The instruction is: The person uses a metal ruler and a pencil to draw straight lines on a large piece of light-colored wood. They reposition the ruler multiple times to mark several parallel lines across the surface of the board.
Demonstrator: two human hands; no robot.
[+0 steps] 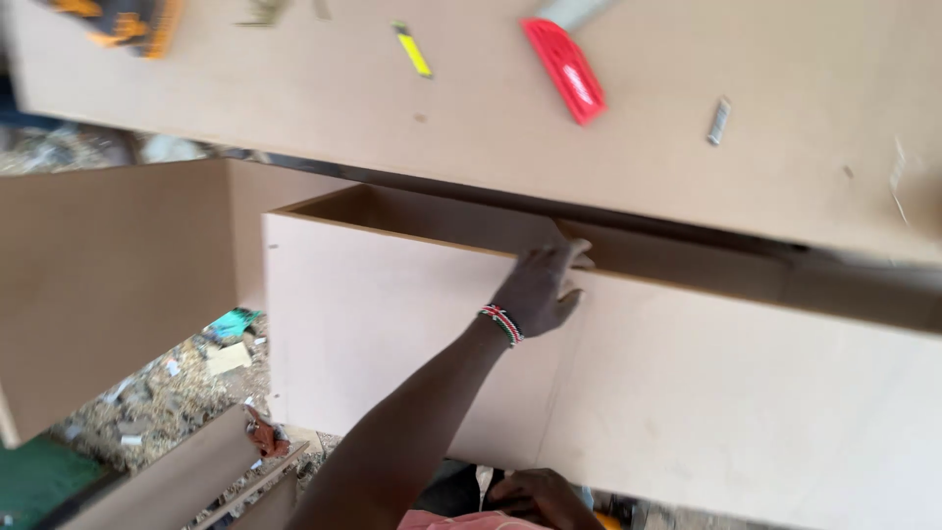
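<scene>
Left hand (543, 290), beaded wristband on the wrist, arm reaching up from 6 o'clock: fingers loosely spread and curled over the top edge of the pale fibreboard box front panel (412, 344), fingertips hooked onto the rim at about centre frame. Not a full fist, more a light clasp on the edge; thumb side hard to read through blur. Right hand (538, 496) low at 6 o'clock, near the body and just under the panel's bottom edge; only knuckles show, cannot tell if it is open or closed, or whether it touches the board.

Key relation: panel lies directly under the left hand, long axis running from 9 o'clock to 4 o'clock, slanting down to the right; top rim is at the left fingertips. Left hand is clearly nearer the rim, right hand nearer the lower edge. Panel is the near face of an open-topped box; inner back wall visible just beyond the fingers at 12 o'clock.

Outward: wide tan fibreboard worktop (294, 98) across the top, overhanging the box. On it a flat red plastic tool (564, 69) at 12–1 o'clock, a yellow utility knife (412, 49) at 11–12, a small metal screw-like piece (719, 121) at 2, an orange-and-black power tool (123, 22) at 10–11, cropped. Another upright brown board (98, 285) at 9 o'clock. Sawdust and offcuts on the floor (177, 393) at 8 o'clock.
</scene>
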